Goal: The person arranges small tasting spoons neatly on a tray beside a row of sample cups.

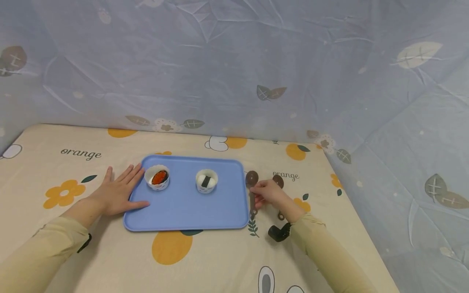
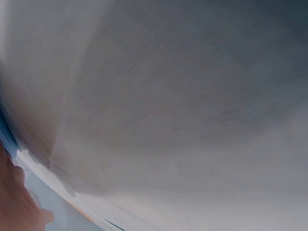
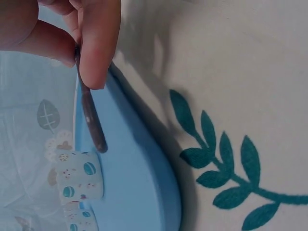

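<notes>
My right hand (image 1: 269, 192) pinches the handle of a brown spoon (image 1: 251, 178) between thumb and fingers, just off the right edge of a blue tray (image 1: 179, 207). In the right wrist view, the spoon's handle (image 3: 91, 115) slants down from the fingertips, overlapping the tray. A second brown spoon (image 1: 278, 181) lies under the right wrist, its middle hidden. With fingers spread, my left hand (image 1: 117, 197) rests at the tray's left side, thumb over the rim. On the tray stand a patterned cup (image 1: 157, 186) holding an orange-topped sushi piece (image 1: 159, 177) and another cup (image 1: 207, 189) with a white, dark-banded piece (image 1: 206, 181).
A cream cloth (image 1: 121, 260) printed with oranges, leaves and lettering covers the table. Behind and to the right hangs a grey-blue curtain (image 1: 234, 73). A black device (image 1: 279, 232) sits at the right wrist.
</notes>
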